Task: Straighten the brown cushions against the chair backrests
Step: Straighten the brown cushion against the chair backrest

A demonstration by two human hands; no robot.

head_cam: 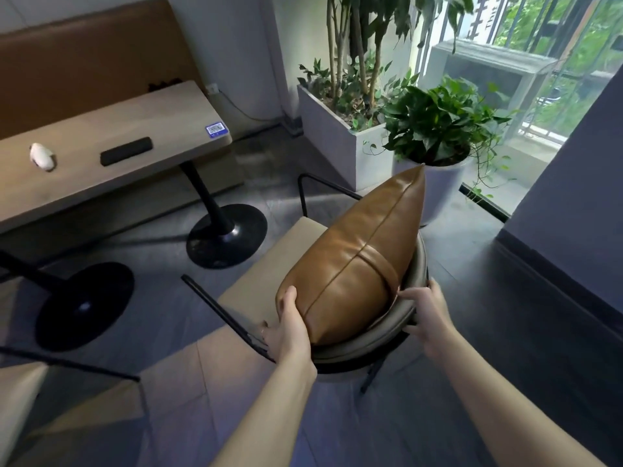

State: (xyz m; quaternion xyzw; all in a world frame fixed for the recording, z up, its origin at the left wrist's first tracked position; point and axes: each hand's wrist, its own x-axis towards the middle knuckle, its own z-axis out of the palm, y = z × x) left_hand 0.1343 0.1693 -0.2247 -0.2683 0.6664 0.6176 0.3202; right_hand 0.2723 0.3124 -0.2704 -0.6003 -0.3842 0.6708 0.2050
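Note:
A brown leather cushion point(357, 261) stands on edge on a chair, leaning against its curved grey backrest point(381, 338). The chair has a beige seat point(266, 278) and thin black metal arms. My left hand point(286, 328) grips the cushion's near left corner, thumb on its front face. My right hand point(426, 318) rests on the backrest rim at the cushion's near right side, fingertips touching the cushion's edge. Whether it grips the cushion or only the rim I cannot tell.
A wooden table point(101, 139) on a black pedestal base point(226, 234) stands to the left, with a black bar-shaped object point(126, 151) and a white object point(42, 156) on it. Potted plants point(435, 129) stand behind the chair. Another chair's edge point(20, 399) shows at lower left.

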